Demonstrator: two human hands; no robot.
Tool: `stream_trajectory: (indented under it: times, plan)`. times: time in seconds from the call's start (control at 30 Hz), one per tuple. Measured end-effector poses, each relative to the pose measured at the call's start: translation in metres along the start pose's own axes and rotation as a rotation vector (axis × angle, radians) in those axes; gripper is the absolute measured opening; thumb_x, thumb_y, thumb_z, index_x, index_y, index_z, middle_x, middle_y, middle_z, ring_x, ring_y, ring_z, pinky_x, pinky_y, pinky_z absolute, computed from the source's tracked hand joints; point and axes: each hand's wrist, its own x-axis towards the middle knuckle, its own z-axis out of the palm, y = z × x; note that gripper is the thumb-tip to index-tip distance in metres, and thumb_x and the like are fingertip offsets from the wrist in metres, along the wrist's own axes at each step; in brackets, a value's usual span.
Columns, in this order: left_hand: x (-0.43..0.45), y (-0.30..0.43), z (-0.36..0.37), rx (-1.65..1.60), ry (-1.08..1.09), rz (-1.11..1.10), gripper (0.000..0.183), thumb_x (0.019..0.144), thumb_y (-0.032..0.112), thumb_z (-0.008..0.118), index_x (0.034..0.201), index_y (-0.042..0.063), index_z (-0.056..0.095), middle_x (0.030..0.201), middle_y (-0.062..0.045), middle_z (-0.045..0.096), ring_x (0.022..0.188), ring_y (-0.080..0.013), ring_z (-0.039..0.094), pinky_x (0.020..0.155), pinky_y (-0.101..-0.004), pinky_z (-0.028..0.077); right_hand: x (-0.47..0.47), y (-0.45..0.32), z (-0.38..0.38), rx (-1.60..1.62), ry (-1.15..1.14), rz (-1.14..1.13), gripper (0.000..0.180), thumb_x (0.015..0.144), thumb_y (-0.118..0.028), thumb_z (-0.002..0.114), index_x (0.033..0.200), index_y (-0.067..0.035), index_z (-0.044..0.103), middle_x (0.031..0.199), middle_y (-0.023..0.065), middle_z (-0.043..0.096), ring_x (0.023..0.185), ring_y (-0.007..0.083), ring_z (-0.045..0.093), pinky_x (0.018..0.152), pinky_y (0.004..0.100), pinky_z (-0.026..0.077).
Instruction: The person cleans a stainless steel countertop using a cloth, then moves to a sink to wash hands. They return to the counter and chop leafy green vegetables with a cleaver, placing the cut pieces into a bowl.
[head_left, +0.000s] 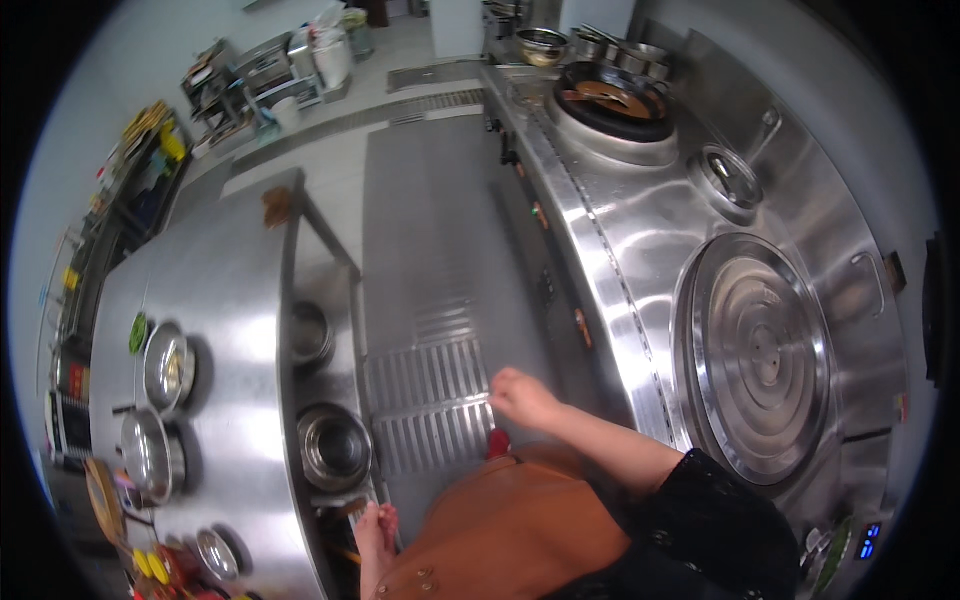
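Observation:
My right hand (523, 397) hangs in front of my brown apron, over the aisle floor, with its fingers curled and nothing visible in them. Lower left, my left hand (377, 525) is beside the edge of the steel worktable (247, 375), near its lower shelf; its fingers are curled and no held object shows. On that shelf stand nested steel bowls (335, 448) and another steel pot (310, 334). The worktable bears a steel bowl with pale food in it (169, 369), a second steel bowl (152, 456) and a small steel dish (217, 553).
Along the right runs a steel range (645, 217) with a large round lid (761, 356) and a black wok (615, 101) of brown liquid. A floor grate (427, 409) lies in the aisle. A brown cloth (277, 207) rests at the table's far corner.

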Motion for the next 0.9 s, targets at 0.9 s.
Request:
stream_trajectory:
  times: [0.9]
  plan:
    - [0.451,0.498,0.355,1.245,0.370,1.125,0.066,0.077,0.007,0.061,0.137,0.003,0.035,0.142,-0.028,0.024,0.130,-0.0451,0.026,0.108,-0.0492,0.025,0.342,0.260,-0.086,-0.089,0.018,0.538,0.020,0.076,-0.013,0.060,0.089,0.002,0.065,0.075,0.0166,0.064,0.076,0.0276,0.065,0.067,0.0361,0.050]
